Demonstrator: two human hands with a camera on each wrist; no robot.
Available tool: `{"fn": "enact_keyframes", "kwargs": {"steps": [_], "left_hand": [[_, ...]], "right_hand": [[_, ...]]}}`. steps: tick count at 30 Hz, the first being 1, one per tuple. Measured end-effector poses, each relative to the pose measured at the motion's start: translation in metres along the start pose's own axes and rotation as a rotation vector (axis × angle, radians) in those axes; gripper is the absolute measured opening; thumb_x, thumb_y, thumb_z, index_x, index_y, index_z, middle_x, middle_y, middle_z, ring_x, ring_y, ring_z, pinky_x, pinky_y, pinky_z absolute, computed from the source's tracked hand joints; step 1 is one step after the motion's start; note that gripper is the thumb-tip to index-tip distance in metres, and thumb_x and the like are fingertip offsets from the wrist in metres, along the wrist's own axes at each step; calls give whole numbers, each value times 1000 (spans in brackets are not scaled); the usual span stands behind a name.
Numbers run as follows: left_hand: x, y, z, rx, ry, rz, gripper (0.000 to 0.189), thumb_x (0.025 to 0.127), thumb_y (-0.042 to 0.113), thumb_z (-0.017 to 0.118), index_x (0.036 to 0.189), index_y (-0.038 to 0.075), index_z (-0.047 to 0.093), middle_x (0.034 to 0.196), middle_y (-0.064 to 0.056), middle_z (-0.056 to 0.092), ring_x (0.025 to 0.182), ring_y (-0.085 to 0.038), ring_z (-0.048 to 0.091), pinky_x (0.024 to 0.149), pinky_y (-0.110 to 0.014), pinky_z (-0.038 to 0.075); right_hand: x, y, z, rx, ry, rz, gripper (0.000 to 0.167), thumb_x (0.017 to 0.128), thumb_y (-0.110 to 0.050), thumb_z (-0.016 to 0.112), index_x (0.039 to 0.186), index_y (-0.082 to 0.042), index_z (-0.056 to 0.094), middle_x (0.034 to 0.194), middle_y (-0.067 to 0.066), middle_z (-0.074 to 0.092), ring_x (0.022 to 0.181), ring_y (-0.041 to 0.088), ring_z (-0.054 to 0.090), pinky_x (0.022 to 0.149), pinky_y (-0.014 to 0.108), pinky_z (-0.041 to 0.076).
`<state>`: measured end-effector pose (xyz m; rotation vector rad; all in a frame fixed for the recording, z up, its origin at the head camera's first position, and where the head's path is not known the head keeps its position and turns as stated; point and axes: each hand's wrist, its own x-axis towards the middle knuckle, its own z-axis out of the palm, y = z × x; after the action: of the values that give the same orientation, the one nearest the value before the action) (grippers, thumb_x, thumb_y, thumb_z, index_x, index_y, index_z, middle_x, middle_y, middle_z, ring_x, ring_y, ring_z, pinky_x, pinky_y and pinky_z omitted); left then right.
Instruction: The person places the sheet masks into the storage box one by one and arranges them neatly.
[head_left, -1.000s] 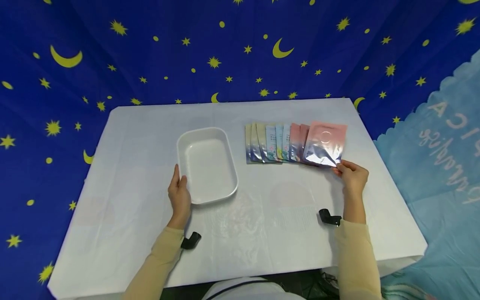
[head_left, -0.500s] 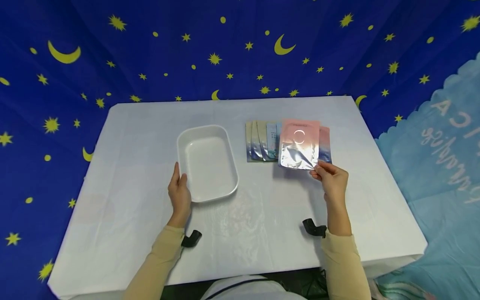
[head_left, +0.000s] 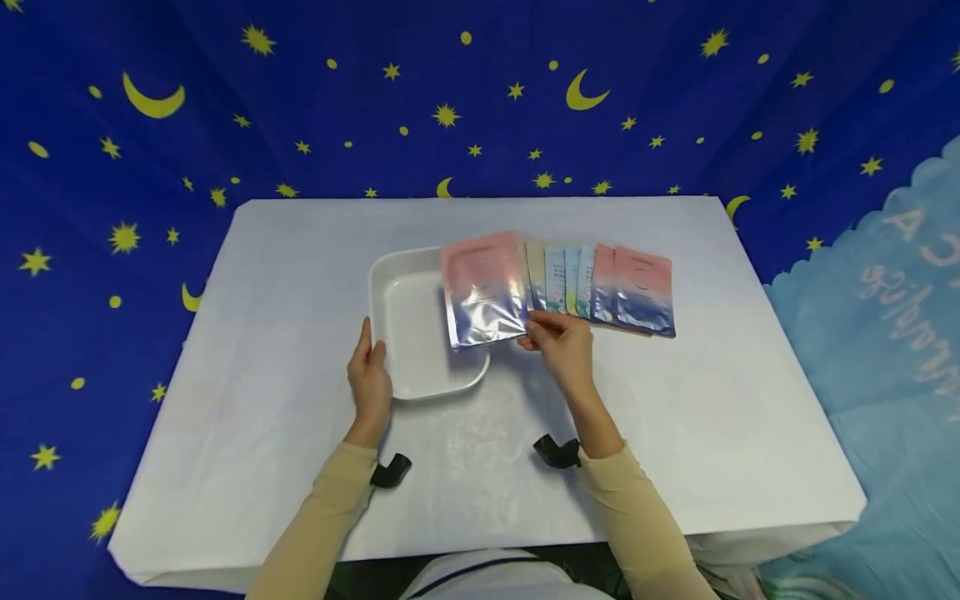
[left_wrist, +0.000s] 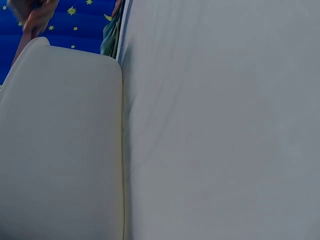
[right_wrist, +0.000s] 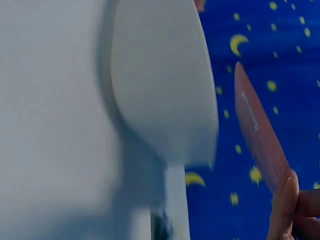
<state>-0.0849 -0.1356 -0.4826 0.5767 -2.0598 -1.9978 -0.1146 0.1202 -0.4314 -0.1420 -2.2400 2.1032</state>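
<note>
My right hand [head_left: 562,350] pinches the lower right corner of a pink-and-silver face mask packet [head_left: 483,287]. This packet overlaps the right part of a white rectangular tray [head_left: 431,392] in the head view. Seen edge-on in the right wrist view, the packet [right_wrist: 257,125] stands apart from the tray [right_wrist: 160,75], with my thumb on its near end. My left hand [head_left: 370,383] holds the tray's left rim, its fingers along the outer wall and its thumb at the edge. In the left wrist view the tray's outer wall [left_wrist: 65,140] fills the left side.
Right of the tray lies a fanned row of packets: beige ones [head_left: 536,271], blue ones [head_left: 555,279] and pink-and-blue ones [head_left: 645,292]. A white cloth covers the table [head_left: 712,433]. Behind it hangs a blue star-patterned curtain [head_left: 375,108].
My right hand has carried the pink packet leftward from the row's right end to over the tray, uncovering the other packets. My left hand has stayed at the tray.
</note>
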Motion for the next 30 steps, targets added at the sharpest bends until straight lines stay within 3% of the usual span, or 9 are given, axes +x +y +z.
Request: {"fn": "enact_keyframes", "kwargs": {"steps": [3,8,15,20,24,30], "left_hand": [[2,-2,1,-6,-10,15,50,102,5,42,151,5,32,159,-12,28,149,-27,23,124,-36,20],[2,-2,2,-11,-9,22,50,101,4,42,150,4,34,158,-12,30,148,-26,25,123,-35,21],[3,-3,-1,-20,-26,23,51,102,5,41,152,5,32,159,-11,29,148,-25,25,123,-36,22],[1,-4,-1,-2,-32,37,51,102,6,40,152,5,31,159,-12,28,149,-25,23,124,-36,20],[0,-2,-1,1,-39,40,50,103,7,40,152,6,31,160,-11,27,149,-24,22,124,-36,19],[0,-1,0,5,-20,25,50,102,6,41,152,7,32,159,-10,29,148,-25,25,123,-36,23]], "right_hand": [[2,3,24,-128,-50,-74,19,87,10,62,104,18,67,90,36,68,56,7,68,55,18,58],[1,7,58,-376,-76,-165,14,86,6,64,96,10,73,78,21,73,57,22,71,50,18,56],[-3,7,89,-512,-120,-195,15,84,4,63,93,9,74,71,14,73,55,19,70,49,19,55],[-7,7,98,-584,-159,-195,18,83,3,63,96,7,74,69,10,74,58,18,72,55,24,59],[-8,6,99,-684,-190,-243,18,82,1,64,94,3,77,67,7,74,62,19,72,59,27,59],[-7,5,97,-819,-217,-360,11,79,1,66,68,1,69,54,6,58,56,18,55,51,29,48]]}}
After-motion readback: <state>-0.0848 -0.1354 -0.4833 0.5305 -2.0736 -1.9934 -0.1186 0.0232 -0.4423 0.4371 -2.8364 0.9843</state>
